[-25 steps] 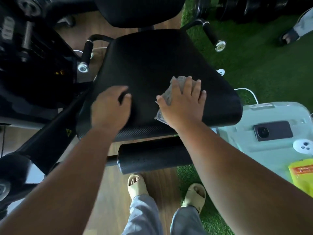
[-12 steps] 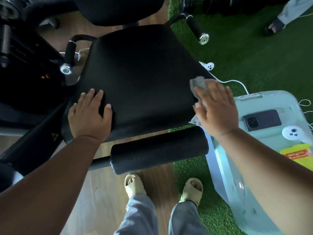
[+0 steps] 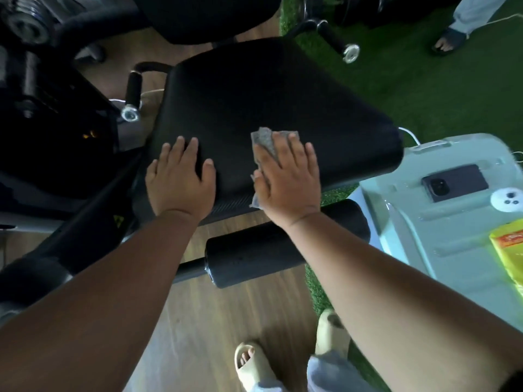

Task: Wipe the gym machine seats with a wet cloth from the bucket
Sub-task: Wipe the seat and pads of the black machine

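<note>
The black padded seat (image 3: 268,103) of a gym machine fills the middle of the view. My right hand (image 3: 288,176) lies flat on a grey cloth (image 3: 264,141) and presses it onto the seat near its front edge, fingers straight. The cloth pokes out past my fingertips and below my palm. My left hand (image 3: 181,179) rests flat on the seat's front left part, fingers spread, holding nothing. No bucket is plainly in view.
A black foam roller (image 3: 283,244) runs below the seat. Two handles (image 3: 131,94) (image 3: 336,41) flank it. At right a pale plastic lid (image 3: 424,222) carries a phone (image 3: 452,182), a white disc and a yellow packet (image 3: 512,250). Another person's foot (image 3: 447,41) stands on the green turf.
My right hand has slid the cloth from the seat's right edge back to the middle front. My left hand has shifted slightly right along the front edge.
</note>
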`<state>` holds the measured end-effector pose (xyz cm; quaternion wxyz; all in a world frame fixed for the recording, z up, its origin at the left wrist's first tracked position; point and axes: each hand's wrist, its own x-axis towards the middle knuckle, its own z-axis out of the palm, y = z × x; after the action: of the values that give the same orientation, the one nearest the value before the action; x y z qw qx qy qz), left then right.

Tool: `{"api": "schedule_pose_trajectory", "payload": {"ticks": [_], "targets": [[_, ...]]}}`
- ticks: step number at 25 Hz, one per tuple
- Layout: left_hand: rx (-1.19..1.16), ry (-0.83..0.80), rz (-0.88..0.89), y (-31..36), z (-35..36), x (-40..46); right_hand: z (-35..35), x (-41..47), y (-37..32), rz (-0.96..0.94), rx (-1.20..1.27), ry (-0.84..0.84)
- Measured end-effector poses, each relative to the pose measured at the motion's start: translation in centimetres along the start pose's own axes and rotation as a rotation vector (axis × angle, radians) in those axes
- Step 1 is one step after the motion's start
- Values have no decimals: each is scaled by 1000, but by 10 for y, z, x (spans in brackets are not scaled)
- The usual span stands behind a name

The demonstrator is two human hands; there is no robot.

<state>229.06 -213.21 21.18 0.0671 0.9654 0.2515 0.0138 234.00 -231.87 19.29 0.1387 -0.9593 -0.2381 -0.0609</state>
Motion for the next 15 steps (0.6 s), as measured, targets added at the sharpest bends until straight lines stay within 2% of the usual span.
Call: {"api": "schedule_pose_trajectory", "payload": {"ticks": [4,9,15], "targets": [[-5,41,34,-5,5,0,9,-4,12,-65,7,149],[-121,207,113,-8,14,-9,27,-6,12,-123,42,380],[-63,364,204,-13,21,-21,46,-3,20,-268,102,662]]}}
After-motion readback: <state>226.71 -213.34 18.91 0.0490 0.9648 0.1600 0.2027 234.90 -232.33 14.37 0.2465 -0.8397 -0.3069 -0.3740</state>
